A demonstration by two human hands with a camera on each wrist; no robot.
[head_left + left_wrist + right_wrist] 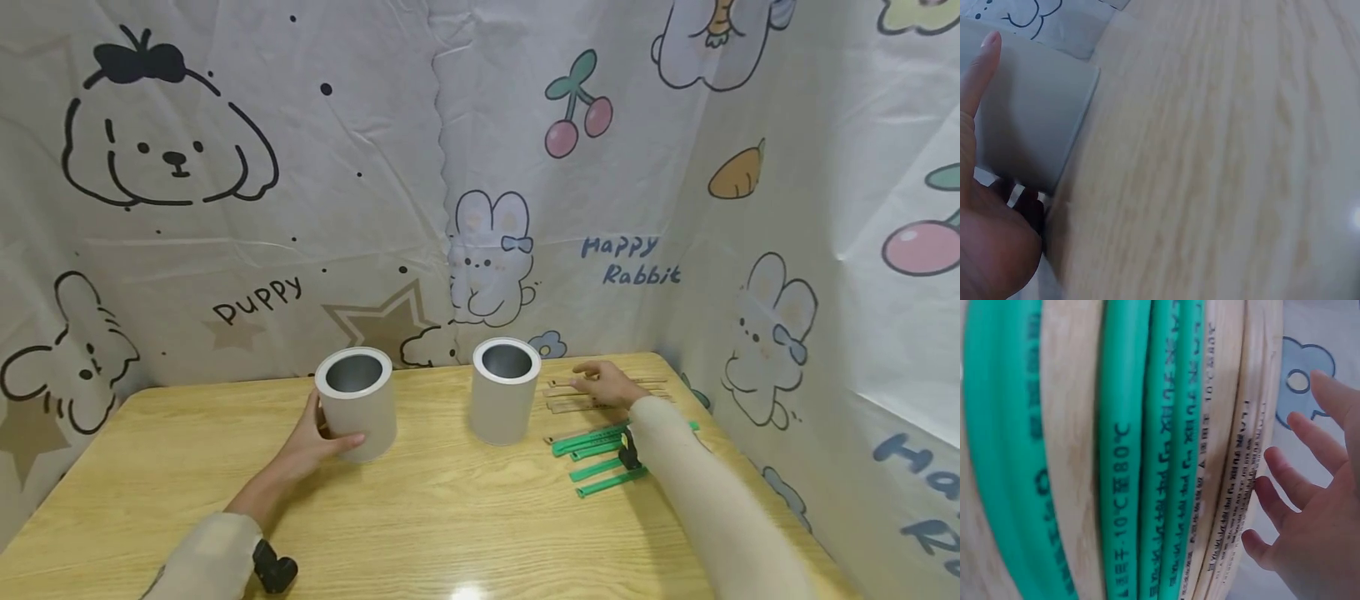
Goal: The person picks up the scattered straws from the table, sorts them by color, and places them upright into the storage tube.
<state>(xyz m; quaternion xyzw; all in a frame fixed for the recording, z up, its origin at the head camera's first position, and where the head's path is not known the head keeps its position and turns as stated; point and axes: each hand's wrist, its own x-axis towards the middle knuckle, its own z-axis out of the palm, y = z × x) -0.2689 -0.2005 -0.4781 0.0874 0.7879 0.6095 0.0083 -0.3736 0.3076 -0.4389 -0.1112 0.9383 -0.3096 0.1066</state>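
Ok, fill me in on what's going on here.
A person has both arms out over a wooden table. The left hand holds one white container, while a second container stands to its right, untouched. The right hand is over the tan strips near the table's far edge, fingers spread and gripping nothing; whether it touches them is hard to tell. Green strips lie nearer the person, partly hidden by the right sleeve.
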